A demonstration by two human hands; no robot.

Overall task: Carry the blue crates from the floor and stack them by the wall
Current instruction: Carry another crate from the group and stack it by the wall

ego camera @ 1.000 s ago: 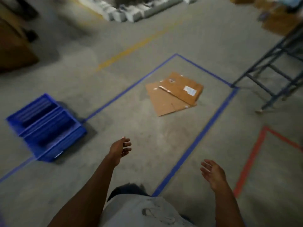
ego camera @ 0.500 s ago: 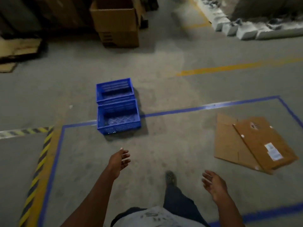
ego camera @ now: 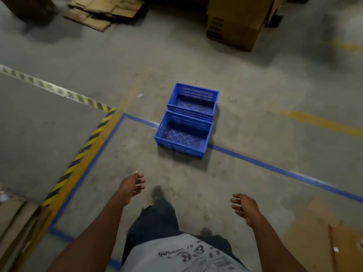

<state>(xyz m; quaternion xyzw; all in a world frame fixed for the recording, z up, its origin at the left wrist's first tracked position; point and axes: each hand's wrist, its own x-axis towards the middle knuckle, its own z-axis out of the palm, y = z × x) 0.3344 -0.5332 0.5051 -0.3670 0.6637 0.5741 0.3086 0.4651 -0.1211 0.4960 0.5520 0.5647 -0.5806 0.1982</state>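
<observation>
Two empty blue crates stand side by side on the concrete floor ahead of me. The near blue crate [ego camera: 183, 134] sits on a blue floor line; the far blue crate [ego camera: 193, 101] touches its back side. My left hand [ego camera: 131, 187] hangs open below and to the left of the near crate, well short of it. Lower right, my right hand [ego camera: 245, 209] is held out with fingers spread and nothing in it. My forward foot [ego camera: 157, 193] is between the hands.
A blue tape line [ego camera: 275, 169] crosses the floor. Yellow-black hazard tape [ego camera: 82, 150] runs at the left. A large cardboard box [ego camera: 237, 22] and flattened cardboard [ego camera: 104, 10] lie beyond the crates. Flat cardboard [ego camera: 318, 236] lies at the lower right.
The view has swung left and moved forward, so the crates went from far left to centre and look closer. Both hands stay empty and apart.
</observation>
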